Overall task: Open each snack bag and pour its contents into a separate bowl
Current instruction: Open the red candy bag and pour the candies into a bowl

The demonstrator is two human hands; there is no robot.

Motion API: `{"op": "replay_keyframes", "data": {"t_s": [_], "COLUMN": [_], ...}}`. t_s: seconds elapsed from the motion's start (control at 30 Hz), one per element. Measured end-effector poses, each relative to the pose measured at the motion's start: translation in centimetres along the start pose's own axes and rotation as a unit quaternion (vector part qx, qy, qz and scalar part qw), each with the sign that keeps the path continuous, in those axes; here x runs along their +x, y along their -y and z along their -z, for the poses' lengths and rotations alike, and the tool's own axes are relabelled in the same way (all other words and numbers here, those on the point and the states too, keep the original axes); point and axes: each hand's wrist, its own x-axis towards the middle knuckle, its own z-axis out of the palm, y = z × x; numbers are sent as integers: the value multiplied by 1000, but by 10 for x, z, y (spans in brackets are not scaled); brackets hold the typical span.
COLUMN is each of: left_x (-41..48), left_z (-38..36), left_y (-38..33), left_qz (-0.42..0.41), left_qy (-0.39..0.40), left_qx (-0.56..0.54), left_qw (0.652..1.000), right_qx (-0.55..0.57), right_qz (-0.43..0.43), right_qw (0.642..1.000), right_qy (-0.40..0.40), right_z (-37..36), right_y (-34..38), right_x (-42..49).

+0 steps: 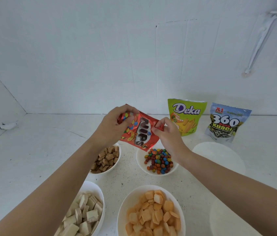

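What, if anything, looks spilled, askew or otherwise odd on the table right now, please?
Nothing stands out. The candies lie inside their bowl beneath the Nips bag, no snack is loose on the table, and the Deka bag and Kuaci bag stand upright.

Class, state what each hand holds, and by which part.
Both hold the red Nips bag: the left hand grips its upper end, the right hand pinches its right edge.
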Motion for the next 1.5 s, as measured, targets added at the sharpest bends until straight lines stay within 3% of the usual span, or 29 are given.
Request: {"op": "replay_keyframes", "data": {"t_s": [0.3,0.53,0.8,1.07,1.2,1.43,1.5], "left_x": [6,-1,1,-4,-7,-3,-2], "left_z": [9,4,8,11,1,2,4], "left_y": [-19,-9,-12,-17,-13,-21,-24], "left_qz": [-39,6,-27,-63,-72,-120,-111], "left_qy": [-76,40,-24,79,67,-7,8], "left_qx": [16,22,32,113,125,38,15], "left_qw": [996,999,999,988,987,992,994], "right_qx": [25,1,-22,-44,-60,1,17], "right_qz": [79,25,70,48,45,78,67], "right_qw": [996,999,997,998,996,996,997], "right_qy": [-16,-35,-4,-13,-37,-40,-38], "right_z": [-4,0,4,5,6,8,8], "right_y": [5,-10,-6,-17,-19,-8,-11], "right_x": [2,-1,1,-1,1,8,9]}}
